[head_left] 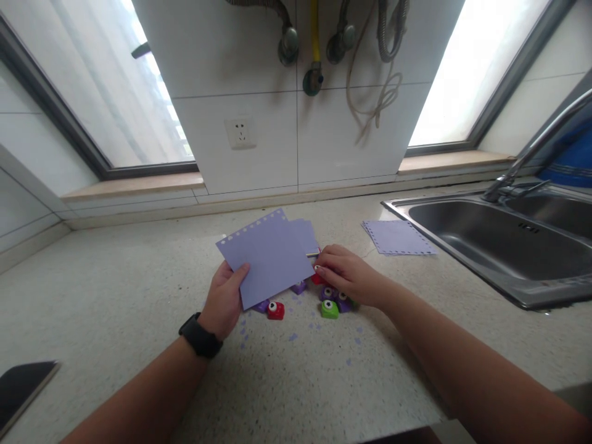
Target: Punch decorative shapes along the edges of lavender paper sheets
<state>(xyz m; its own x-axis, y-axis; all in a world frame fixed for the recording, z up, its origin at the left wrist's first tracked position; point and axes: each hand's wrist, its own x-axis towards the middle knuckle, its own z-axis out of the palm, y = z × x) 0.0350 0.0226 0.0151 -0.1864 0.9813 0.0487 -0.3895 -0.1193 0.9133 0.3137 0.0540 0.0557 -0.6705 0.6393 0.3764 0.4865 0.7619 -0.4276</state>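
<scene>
A purple sheet of paper (272, 262) with small holes along its upper left edge is pinched in my left hand (224, 299), thumb on top. My right hand (349, 274) has its fingers closed on a small red craft punch (317, 279) beside the sheet's right corner. Close below it lie a green punch (330, 309) and several purple punches (343, 302). Another red punch (275, 310) sits under the sheet's lower edge, near a purple one (261, 306). Behind the held sheet, more purple paper (303, 234) shows.
Punched purple sheets (400, 237) lie at the right, beside the steel sink (467, 246) with its faucet (531, 148). Purple paper bits (293, 337) are scattered on the speckled counter (129, 277). A dark flat object (25, 391) rests at the lower left.
</scene>
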